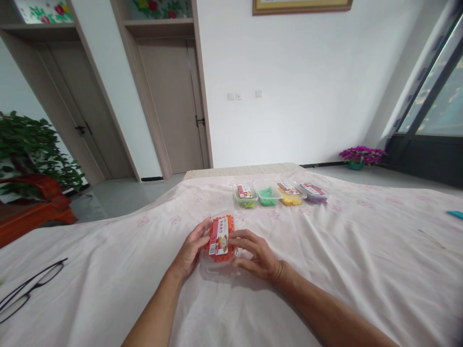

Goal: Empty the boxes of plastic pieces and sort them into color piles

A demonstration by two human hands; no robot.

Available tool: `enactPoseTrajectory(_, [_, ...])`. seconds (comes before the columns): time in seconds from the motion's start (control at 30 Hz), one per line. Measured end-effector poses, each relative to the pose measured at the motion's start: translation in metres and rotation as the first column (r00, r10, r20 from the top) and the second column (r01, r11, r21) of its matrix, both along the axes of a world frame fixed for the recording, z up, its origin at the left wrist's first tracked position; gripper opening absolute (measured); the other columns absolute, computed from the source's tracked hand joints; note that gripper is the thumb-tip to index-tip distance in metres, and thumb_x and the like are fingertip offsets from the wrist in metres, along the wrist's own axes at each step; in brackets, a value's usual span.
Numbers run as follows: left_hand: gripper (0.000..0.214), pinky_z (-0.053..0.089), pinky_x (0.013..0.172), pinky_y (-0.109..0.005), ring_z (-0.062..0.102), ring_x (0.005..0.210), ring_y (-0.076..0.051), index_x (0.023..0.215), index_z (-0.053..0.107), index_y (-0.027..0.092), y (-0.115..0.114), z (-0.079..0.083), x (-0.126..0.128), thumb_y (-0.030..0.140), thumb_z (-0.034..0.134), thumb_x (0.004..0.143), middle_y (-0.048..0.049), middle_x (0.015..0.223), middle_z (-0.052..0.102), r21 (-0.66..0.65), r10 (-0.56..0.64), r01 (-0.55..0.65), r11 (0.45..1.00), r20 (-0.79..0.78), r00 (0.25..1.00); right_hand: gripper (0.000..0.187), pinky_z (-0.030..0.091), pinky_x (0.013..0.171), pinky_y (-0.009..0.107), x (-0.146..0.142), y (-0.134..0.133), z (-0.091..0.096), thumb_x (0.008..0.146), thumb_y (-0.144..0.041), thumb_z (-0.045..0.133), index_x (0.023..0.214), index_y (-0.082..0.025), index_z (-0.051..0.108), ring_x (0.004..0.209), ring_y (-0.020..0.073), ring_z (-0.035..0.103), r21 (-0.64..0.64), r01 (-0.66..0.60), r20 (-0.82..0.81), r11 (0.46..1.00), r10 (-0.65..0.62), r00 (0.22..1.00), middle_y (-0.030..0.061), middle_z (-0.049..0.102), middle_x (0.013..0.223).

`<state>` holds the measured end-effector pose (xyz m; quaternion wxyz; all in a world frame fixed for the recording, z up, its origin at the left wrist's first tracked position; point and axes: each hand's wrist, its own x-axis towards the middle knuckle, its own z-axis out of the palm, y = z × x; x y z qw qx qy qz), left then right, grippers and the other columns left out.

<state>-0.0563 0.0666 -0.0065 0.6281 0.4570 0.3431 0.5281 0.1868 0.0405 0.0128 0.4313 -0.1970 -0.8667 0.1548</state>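
Observation:
A clear plastic box of orange pieces [220, 237] with a red and white label lies on the pale pink flowered cloth [325, 250] in front of me. My left hand [190, 250] grips its left side, fingers curled round the edge. My right hand [255, 254] holds its right side, fingers bent over the lid. Farther back stands a row of similar boxes: light green [246, 196], green [268, 195], yellow [290, 193] and purple [314, 192].
Black-framed glasses [29, 289] lie on the cloth at the far left. A teal object [455, 214] sits at the right edge. Beyond the table are two doors, a leafy plant [32, 149], a red wooden seat and a pot of purple flowers [361, 156].

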Motion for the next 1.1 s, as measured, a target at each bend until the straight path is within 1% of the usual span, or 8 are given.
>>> enactPoseTrajectory(0.17, [0.066,0.038,0.112,-0.045,0.046,0.135,-0.028,0.139,0.051,0.024,0.002,-0.001,0.007,0.020,0.067,0.075,-0.0089,0.152,0.043,-0.003,-0.035,0.035,0.999,-0.006,0.999,0.033,0.054,0.074,0.030,-0.001,0.009,-0.009,0.096,-0.040,0.051,0.123,-0.024,0.063,0.090,0.0174,0.062,-0.167,0.147,-0.182,0.975,-0.177,0.967,0.0101,0.062,0.113])
enactPoseTrajectory(0.3, [0.063,0.036,0.114,-0.043,0.042,0.138,-0.028,0.138,0.052,0.022,0.002,-0.002,0.017,0.019,0.065,0.077,-0.0085,0.152,0.042,0.017,-0.062,0.063,0.998,-0.050,0.997,0.038,0.053,0.066,0.029,-0.001,0.026,-0.016,0.090,-0.041,0.057,0.122,-0.021,0.063,0.074,0.0144,0.057,-0.356,0.420,-0.265,0.835,-0.521,0.811,0.0092,0.061,0.107])
enactPoseTrajectory(0.43, [0.065,0.036,0.113,-0.039,0.042,0.139,-0.028,0.138,0.051,0.019,0.001,0.004,0.021,0.021,0.069,0.076,-0.0117,0.151,0.044,0.002,-0.069,0.070,0.998,-0.127,0.989,0.036,0.051,0.056,0.028,0.007,0.038,-0.017,0.089,-0.036,0.048,0.114,-0.018,0.067,0.065,0.0136,0.057,-0.626,0.317,-0.260,0.713,-0.574,0.777,0.0089,0.065,0.101])
enactPoseTrajectory(0.5, [0.070,0.041,0.109,-0.041,0.046,0.135,-0.029,0.141,0.047,0.019,-0.001,0.010,0.018,0.024,0.071,0.075,-0.0140,0.148,0.046,-0.022,-0.085,0.083,0.996,-0.155,0.984,0.034,0.053,0.056,0.028,0.012,0.041,-0.019,0.085,-0.028,0.048,0.111,-0.019,0.069,0.071,0.0148,0.061,-0.656,0.210,-0.294,0.725,-0.502,0.814,0.0108,0.064,0.113])
enactPoseTrajectory(0.77, [0.067,0.052,0.088,-0.038,0.067,0.106,-0.029,0.132,0.056,0.015,0.006,0.027,-0.006,0.035,0.074,0.071,-0.0194,0.128,0.063,0.056,-0.003,0.035,0.998,-0.496,0.868,0.022,0.053,0.087,0.037,0.028,0.047,-0.021,0.089,-0.022,0.058,0.106,-0.022,0.072,0.097,0.0198,0.064,-0.233,0.182,-0.148,0.955,-0.220,0.964,0.0087,0.069,0.102])
enactPoseTrajectory(0.9, [0.056,0.047,0.089,-0.038,0.066,0.106,-0.031,0.125,0.064,0.020,0.003,0.047,-0.018,0.043,0.069,0.074,-0.0168,0.119,0.069,0.197,0.206,-0.070,0.978,-0.852,0.481,0.018,0.054,0.081,0.032,0.021,0.034,-0.011,0.093,-0.023,0.059,0.106,-0.023,0.071,0.089,0.0176,0.065,-0.046,0.156,-0.069,0.987,-0.159,0.985,0.0078,0.069,0.096])
enactPoseTrajectory(0.97, [0.052,0.043,0.093,-0.039,0.064,0.110,-0.032,0.121,0.067,0.026,-0.007,0.065,-0.015,0.053,0.063,0.077,-0.0132,0.120,0.069,0.247,0.240,-0.017,0.969,-0.923,0.302,0.015,0.053,0.082,0.032,0.014,0.025,-0.006,0.093,-0.022,0.059,0.103,-0.023,0.070,0.092,0.0180,0.064,0.073,0.144,-0.021,0.987,-0.143,0.990,0.0083,0.070,0.100])
enactPoseTrajectory(1.1, [0.058,0.041,0.097,-0.039,0.059,0.115,-0.032,0.120,0.067,0.033,-0.034,0.089,0.007,0.061,0.067,0.070,-0.0062,0.126,0.066,0.231,0.160,0.301,0.925,-0.957,0.241,0.013,0.052,0.084,0.033,0.003,0.010,0.002,0.094,-0.019,0.056,0.101,-0.023,0.066,0.095,0.0181,0.065,0.185,0.084,0.083,0.979,-0.101,0.991,0.0081,0.070,0.110])
